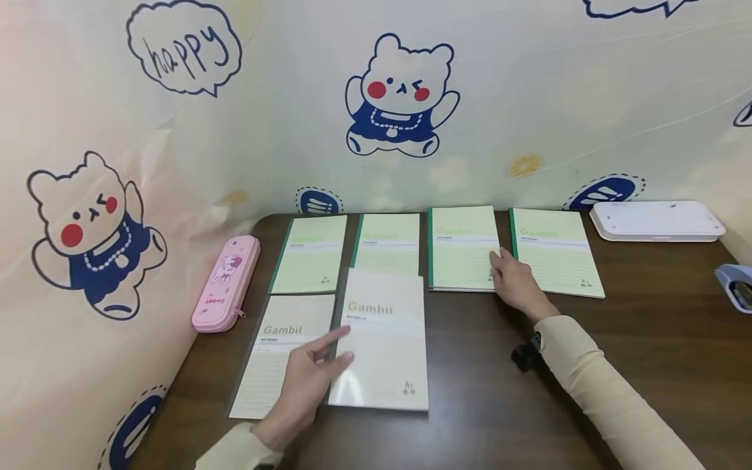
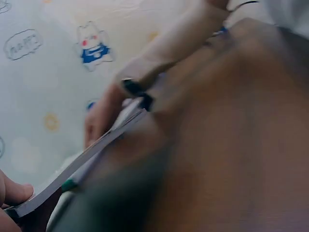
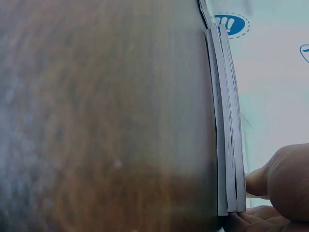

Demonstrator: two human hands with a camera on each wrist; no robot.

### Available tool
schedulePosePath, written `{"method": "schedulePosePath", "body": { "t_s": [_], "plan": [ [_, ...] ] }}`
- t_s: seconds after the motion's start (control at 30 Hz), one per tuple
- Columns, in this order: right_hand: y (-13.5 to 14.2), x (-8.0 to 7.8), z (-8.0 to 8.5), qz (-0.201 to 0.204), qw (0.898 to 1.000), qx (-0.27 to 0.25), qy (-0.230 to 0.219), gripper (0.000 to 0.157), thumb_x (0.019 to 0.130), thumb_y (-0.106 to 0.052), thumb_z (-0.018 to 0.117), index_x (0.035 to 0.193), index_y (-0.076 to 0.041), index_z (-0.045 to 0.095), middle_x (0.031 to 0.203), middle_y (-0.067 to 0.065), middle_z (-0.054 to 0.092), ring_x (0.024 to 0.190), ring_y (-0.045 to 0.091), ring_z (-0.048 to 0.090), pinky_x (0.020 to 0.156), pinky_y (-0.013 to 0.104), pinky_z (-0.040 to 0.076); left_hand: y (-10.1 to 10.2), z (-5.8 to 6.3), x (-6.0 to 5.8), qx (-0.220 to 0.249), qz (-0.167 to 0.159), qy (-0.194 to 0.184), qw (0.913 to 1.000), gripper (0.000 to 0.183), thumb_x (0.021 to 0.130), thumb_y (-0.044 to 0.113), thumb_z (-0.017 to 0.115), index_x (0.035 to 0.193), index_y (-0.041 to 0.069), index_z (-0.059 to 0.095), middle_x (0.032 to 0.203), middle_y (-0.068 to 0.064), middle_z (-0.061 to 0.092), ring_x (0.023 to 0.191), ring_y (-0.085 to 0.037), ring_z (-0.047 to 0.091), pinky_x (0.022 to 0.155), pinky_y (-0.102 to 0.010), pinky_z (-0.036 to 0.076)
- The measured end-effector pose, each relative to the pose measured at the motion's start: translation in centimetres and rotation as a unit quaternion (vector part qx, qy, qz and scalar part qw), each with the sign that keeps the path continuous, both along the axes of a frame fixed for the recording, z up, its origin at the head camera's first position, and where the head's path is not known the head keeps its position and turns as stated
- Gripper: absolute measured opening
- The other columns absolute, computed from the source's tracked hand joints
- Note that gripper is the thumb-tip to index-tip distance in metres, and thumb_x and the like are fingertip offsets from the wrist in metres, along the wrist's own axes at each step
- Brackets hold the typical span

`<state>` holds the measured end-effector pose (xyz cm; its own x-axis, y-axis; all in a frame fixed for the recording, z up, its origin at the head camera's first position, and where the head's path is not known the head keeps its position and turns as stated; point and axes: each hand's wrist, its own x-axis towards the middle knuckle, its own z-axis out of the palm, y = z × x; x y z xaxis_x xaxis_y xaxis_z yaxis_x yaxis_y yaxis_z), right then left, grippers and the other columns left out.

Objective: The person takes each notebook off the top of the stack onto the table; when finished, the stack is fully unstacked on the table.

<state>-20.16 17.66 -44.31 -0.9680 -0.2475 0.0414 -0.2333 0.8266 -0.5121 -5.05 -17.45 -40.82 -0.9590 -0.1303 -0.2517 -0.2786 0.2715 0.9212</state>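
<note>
The left hand (image 1: 305, 378) pinched the left edge of a cream-covered Gambit notebook (image 1: 384, 359), which extended to that hand's right, its long axis running away from the person and its far end partly hiding a green-spined notebook (image 1: 386, 243) in the head view. The right hand (image 1: 517, 287), farther from it, gripped the near right corner of a green-topped notebook stack (image 1: 461, 251). The dark wood-grain table (image 1: 476, 372) met a bear-printed cloth (image 1: 282, 130).

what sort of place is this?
Likely a study desk, maybe at home: notebooks and a pink pencil case lie about a brown table, against a cartoon-print backdrop.
</note>
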Motion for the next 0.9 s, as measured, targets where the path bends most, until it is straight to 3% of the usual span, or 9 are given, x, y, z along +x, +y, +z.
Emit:
{"method": "schedulePosePath", "body": {
  "t_s": [0.07,0.17,0.23,0.3,0.47,0.57,0.67,0.73,0.9],
  "plan": [
    [0.2,0.0,0.1,-0.003,1.000,-0.002,0.000,0.044,0.101,-0.004,0.041,0.140,0.015,0.036,0.146,0.042,0.027,0.132,0.056,0.034,0.102,0.062,0.037,0.2,-0.6,1.0,0.001,-0.020,0.003,0.9998,0.048,0.082,0.005,0.071,0.128,0.016,0.062,0.123,-0.015,0.067,0.058,-0.011,0.067,0.063,-0.024,0.057],
    [0.4,0.0,0.0,-0.006,1.000,-0.004,-0.003,0.045,0.101,-0.005,0.040,0.141,0.015,0.036,0.147,0.042,0.026,0.132,0.056,0.033,0.102,0.062,0.037,0.3,-1.6,1.7,-0.001,-0.039,0.008,0.9992,0.048,0.082,0.004,0.070,0.129,0.013,0.062,0.119,-0.019,0.068,0.042,-0.004,0.053,0.050,-0.020,0.053],
    [0.4,0.0,-0.1,-0.003,1.000,-0.005,-0.004,0.045,0.101,-0.005,0.039,0.141,0.015,0.035,0.147,0.042,0.025,0.132,0.055,0.033,0.102,0.062,0.037,0.4,-2.1,1.7,-0.039,-0.046,0.016,0.9980,0.048,0.082,0.005,0.071,0.128,0.012,0.063,0.112,-0.021,0.070,0.042,-0.004,0.050,0.048,-0.021,0.051],
    [0.3,0.0,-0.1,0.000,1.000,-0.005,-0.005,0.045,0.101,-0.005,0.039,0.141,0.015,0.035,0.147,0.042,0.025,0.132,0.055,0.033,0.102,0.062,0.037,0.4,-2.4,1.6,-0.115,-0.066,0.043,0.9902,0.046,0.081,0.005,0.072,0.127,0.009,0.064,0.113,-0.021,0.069,0.059,-0.013,0.067,0.061,-0.030,0.058],
    [0.1,0.1,0.2,0.000,1.000,-0.004,-0.005,0.045,0.101,-0.005,0.040,0.141,0.015,0.036,0.147,0.042,0.026,0.133,0.055,0.032,0.103,0.062,0.036,0.7,-2.3,1.3,-0.308,-0.127,0.115,0.9358,0.046,0.077,0.006,0.075,0.121,-0.002,0.065,0.099,-0.019,0.069,0.085,-0.029,0.066,0.074,-0.038,0.057],
    [0.2,0.1,0.4,-0.004,1.000,-0.003,-0.005,0.045,0.101,-0.005,0.040,0.141,0.014,0.036,0.147,0.041,0.026,0.133,0.055,0.032,0.104,0.062,0.035,1.0,-1.9,1.3,-0.367,-0.154,0.135,0.9076,0.045,0.076,0.009,0.077,0.118,-0.003,0.067,0.087,-0.015,0.067,0.070,-0.013,0.051,0.056,-0.023,0.042],
    [0.3,0.1,0.4,-0.003,1.000,-0.004,-0.009,0.045,0.101,-0.005,0.039,0.141,0.015,0.035,0.147,0.042,0.026,0.134,0.055,0.031,0.104,0.062,0.034,1.3,-1.6,1.5,-0.415,-0.165,0.157,0.8809,0.042,0.076,0.011,0.078,0.116,-0.001,0.069,0.087,-0.016,0.066,0.073,-0.013,0.046,0.057,-0.019,0.035],
    [0.4,0.0,0.3,-0.002,1.000,-0.006,-0.012,0.045,0.101,-0.005,0.039,0.141,0.015,0.035,0.147,0.041,0.026,0.134,0.054,0.031,0.105,0.062,0.034,1.4,-1.6,1.7,-0.437,-0.163,0.163,0.8692,0.040,0.077,0.013,0.078,0.114,0.001,0.071,0.089,-0.017,0.063,0.077,-0.016,0.044,0.057,-0.021,0.033],
    [0.3,0.0,0.0,0.000,1.000,-0.008,-0.015,0.046,0.101,-0.005,0.040,0.142,0.014,0.034,0.148,0.040,0.025,0.134,0.054,0.032,0.105,0.062,0.034,1.7,-1.5,1.1,-0.458,-0.164,0.168,0.8574,0.036,0.075,0.019,0.080,0.108,0.005,0.074,0.097,-0.019,0.058,0.087,-0.023,0.044,0.061,-0.025,0.035]
  ]
}}
